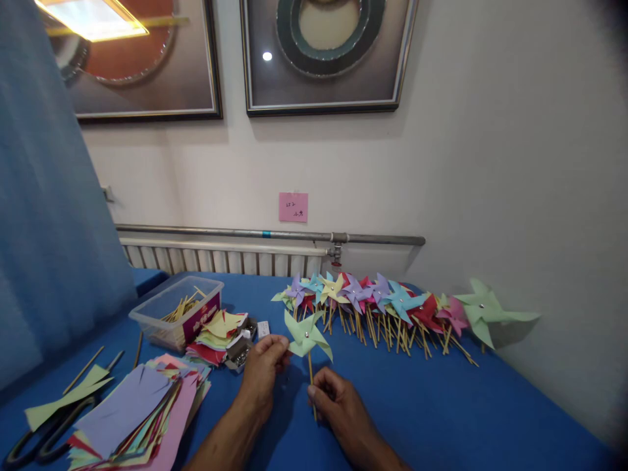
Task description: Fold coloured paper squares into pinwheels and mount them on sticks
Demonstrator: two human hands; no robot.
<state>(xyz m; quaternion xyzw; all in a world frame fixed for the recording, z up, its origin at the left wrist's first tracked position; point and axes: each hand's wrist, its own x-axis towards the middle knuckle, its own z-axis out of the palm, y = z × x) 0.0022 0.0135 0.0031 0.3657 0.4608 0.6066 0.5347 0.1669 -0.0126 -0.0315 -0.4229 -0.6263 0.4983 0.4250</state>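
A pale green paper pinwheel [307, 335] on a thin wooden stick stands nearly upright in front of me, a shiny pin at its centre. My right hand [340, 400] is closed round the lower part of its stick. With thumb and fingers pinched, my left hand [265, 369] touches the left blade of the same pinwheel. Left of that hand lie small open boxes of metal pins [239, 353] and a pile of cut paper squares [220, 331].
Finished pinwheels [377, 297] lie in a row along the back right. A clear plastic box [203, 284] holds wooden sticks. Front left are a stack of coloured paper [130, 400] and black-handled scissors [63, 425] under a green scrap. A radiator [220, 256] runs behind the blue table [402, 399].
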